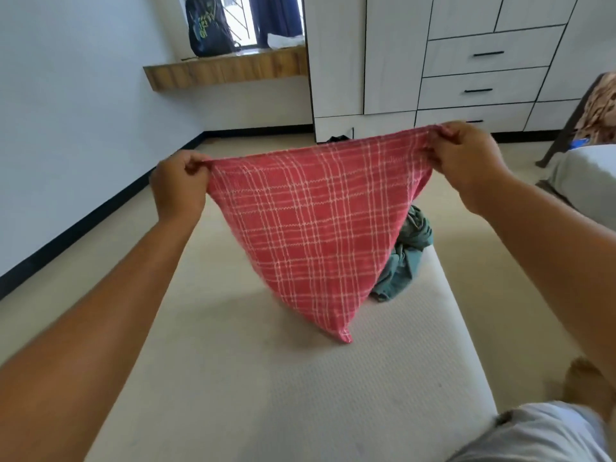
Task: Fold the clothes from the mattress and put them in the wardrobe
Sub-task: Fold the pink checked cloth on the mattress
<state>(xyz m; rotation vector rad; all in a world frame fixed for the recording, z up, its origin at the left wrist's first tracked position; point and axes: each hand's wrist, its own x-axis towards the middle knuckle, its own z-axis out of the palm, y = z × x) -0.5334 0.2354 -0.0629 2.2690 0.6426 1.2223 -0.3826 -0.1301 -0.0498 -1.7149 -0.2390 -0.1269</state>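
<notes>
A red cloth with white checks (313,228) hangs in the air over the white mattress (266,378), its lowest corner touching the mattress surface. My left hand (178,186) pinches its left top corner and my right hand (466,160) pinches its right top corner, stretching the top edge between them. Behind the cloth a crumpled green garment (406,258) lies on the mattress, partly hidden. The white wardrobe (433,61) with closed doors and drawers stands at the far end of the room.
A wooden window ledge (226,70) carries a dark backpack (208,26). A dark item (338,139) lies on the floor at the wardrobe's foot. A chair with patterned fabric (596,111) and another white mattress (586,175) stand at the right.
</notes>
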